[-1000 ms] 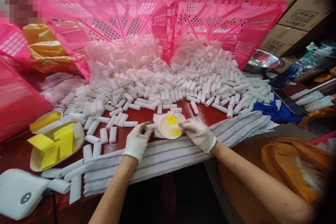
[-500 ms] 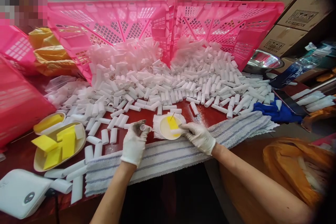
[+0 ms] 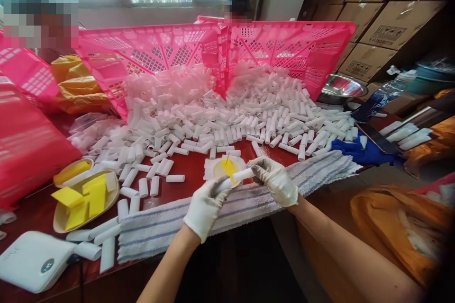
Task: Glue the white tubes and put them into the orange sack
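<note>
My left hand [image 3: 209, 204], in a white glove, is closed on a short white tube whose end shows at its fingertips. Facing it, my right hand [image 3: 275, 180], gloved with dark-stained fingertips, pinches another white tube [image 3: 242, 174]. The two tubes nearly meet or touch end to end; I cannot tell which. Just behind them, a small round dish [image 3: 217, 169] holds a yellow piece [image 3: 228, 166] with a thin pin standing in it. A striped towel [image 3: 159, 227] lies under my hands along the table's front edge.
Many white tubes [image 3: 199, 118] spill from two tipped pink crates [image 3: 284, 47]. At left are a tray [image 3: 115, 194] of yellow sponges and a white device [image 3: 35, 260]. A bottle [image 3: 380, 99] and metal bowl [image 3: 343, 87] stand right. Two people are at the back.
My left hand has moved right, toward my right hand. My right hand has lifted its tube away from the dish. A tube now lies left of the dish, and the view has tilted up.
</note>
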